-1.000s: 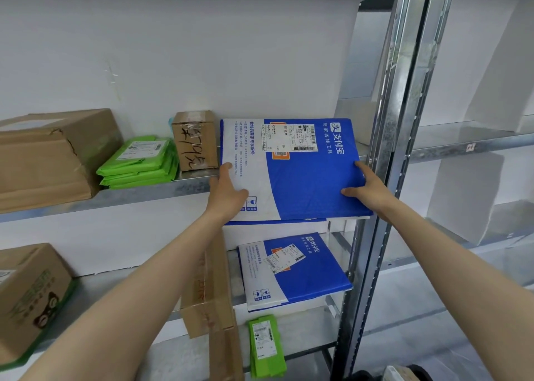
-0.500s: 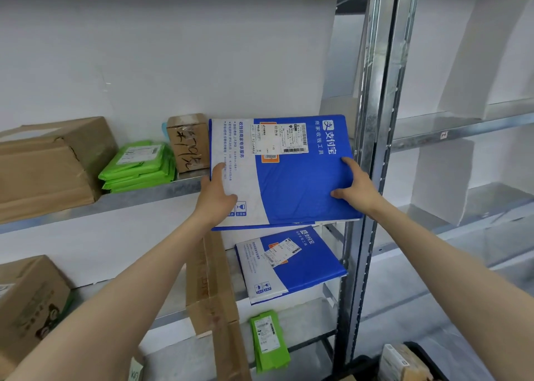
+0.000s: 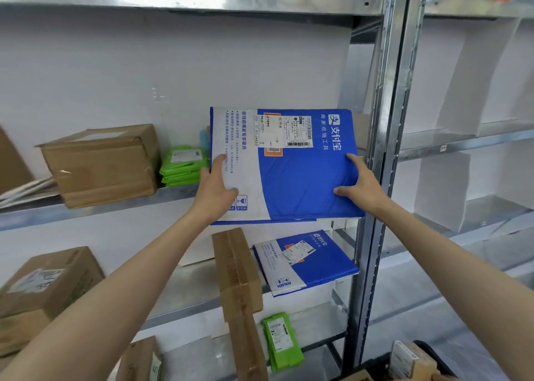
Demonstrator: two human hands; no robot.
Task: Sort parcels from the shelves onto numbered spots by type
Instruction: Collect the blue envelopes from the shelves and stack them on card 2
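Blue parcel (image 3: 291, 178) raised, left hand (image 3: 217, 191) and right hand (image 3: 362, 185) grip its edges, its underside hidden

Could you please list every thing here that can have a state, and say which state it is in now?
Upper blue parcel, held up in front of the middle shelf by both hands, label facing the camera.
Left hand, grips the parcel's left edge.
Right hand, grips its right edge.
Lower blue parcel, lying on the lower shelf, label up.
Green parcels, stacked flat.
Cardboard box, closed, taped.
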